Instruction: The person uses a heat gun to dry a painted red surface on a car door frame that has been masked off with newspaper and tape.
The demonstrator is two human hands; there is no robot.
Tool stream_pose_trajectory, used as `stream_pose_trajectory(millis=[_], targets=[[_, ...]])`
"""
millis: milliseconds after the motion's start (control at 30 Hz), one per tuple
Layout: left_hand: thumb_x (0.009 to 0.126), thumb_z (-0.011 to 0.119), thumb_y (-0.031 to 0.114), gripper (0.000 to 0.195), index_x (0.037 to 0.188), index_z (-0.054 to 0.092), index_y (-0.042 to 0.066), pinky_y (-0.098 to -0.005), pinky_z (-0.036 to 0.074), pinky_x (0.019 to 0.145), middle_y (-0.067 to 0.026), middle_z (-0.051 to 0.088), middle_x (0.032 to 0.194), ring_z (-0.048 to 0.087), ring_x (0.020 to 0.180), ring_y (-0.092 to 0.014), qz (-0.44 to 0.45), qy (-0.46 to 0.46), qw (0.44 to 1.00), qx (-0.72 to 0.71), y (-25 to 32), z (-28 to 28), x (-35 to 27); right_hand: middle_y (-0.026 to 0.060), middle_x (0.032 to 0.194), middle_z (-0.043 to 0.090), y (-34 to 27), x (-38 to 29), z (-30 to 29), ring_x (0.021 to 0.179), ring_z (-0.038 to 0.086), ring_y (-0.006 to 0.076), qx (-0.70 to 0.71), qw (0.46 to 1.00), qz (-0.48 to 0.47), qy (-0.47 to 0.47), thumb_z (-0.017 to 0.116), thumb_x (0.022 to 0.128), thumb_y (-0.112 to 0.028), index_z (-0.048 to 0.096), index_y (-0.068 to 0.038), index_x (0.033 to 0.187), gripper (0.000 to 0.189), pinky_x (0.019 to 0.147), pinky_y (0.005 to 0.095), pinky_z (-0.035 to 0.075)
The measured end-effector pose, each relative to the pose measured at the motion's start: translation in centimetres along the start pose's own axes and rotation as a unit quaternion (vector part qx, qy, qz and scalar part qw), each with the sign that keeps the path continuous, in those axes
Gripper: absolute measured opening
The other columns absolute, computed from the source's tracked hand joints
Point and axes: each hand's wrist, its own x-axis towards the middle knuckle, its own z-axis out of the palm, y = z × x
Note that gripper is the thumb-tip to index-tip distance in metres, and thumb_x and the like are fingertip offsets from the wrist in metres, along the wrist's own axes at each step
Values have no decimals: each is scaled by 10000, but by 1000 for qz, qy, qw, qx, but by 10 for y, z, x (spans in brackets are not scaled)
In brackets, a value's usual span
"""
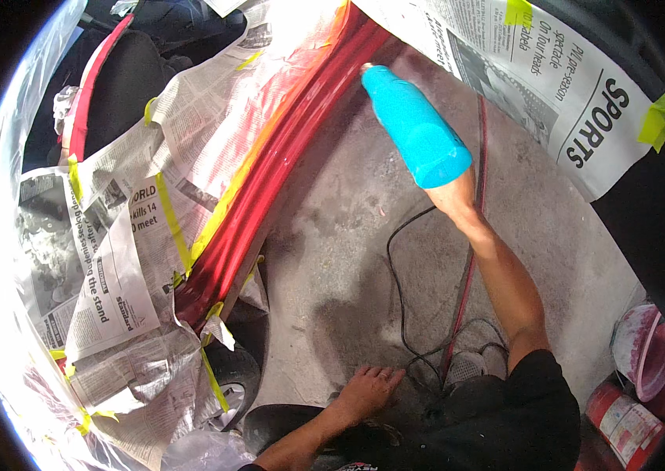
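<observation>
My right hand (450, 194) is wrapped around the back of a teal corded heat gun (409, 123), whose body hides the fingers. Its metal nozzle points up the view at a glossy red car sill (285, 159), a short gap apart. Yellow masking tape (227, 203) runs along the sill's edge, and newspaper (114, 253) covers the panels beside it. Down at the bottom, my left hand (371, 388) rests near my knee with nothing in it, fingers spread slightly.
A black cord (391, 259) loops over the concrete floor (321, 253), beside a long red hose (481, 147). Left of it is a car wheel (235, 382). Stained buckets (627, 424) stand at lower right. More newspaper (597, 123) hangs taped at upper right.
</observation>
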Motion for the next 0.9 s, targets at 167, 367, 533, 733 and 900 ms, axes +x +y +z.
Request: stream_pose_trajectory(millis=[167,367,533,733,900], targets=[[937,554,376,600,1424,387,69,-466,376,1050,-188,525,1328,510,1223,-349,-3,-7,1000,-29,-2,0,4,61,714,627,-1,20,19,666,585,166,35,999,28,21,747,764,-194,610,-31,761,213,617,358,470],[950,540,374,590,1423,385,57,-450,381,1046,-195,523,1326,509,1219,-347,-4,-10,999,-40,-2,-3,5,83,655,620,22,11,38,599,585,225,142,985,38,85,765,711,-177,591,-44,689,220,581,384,462],[958,522,381,585,1423,385,55,-437,381,1046,-195,528,1319,511,1214,-341,7,3,1000,-18,1,-6,2,102,701,651,3,-12,21,634,611,237,121,985,111,58,763,730,-206,603,-23,728,243,617,400,472],[961,507,401,590,1423,389,53,-443,376,1051,-192,524,1328,508,1217,-343,8,26,1000,-14,0,2,3,142,974,653,20,-54,-5,921,627,274,198,962,138,-124,747,793,-223,617,-5,1032,348,807,418,479],[954,522,399,589,1417,397,58,-453,386,1041,-188,521,1335,515,1216,-348,-8,15,1000,7,4,-4,3,127,990,639,24,-52,-13,896,619,257,153,976,37,-151,745,812,-243,591,-10,1045,364,792,405,489]])
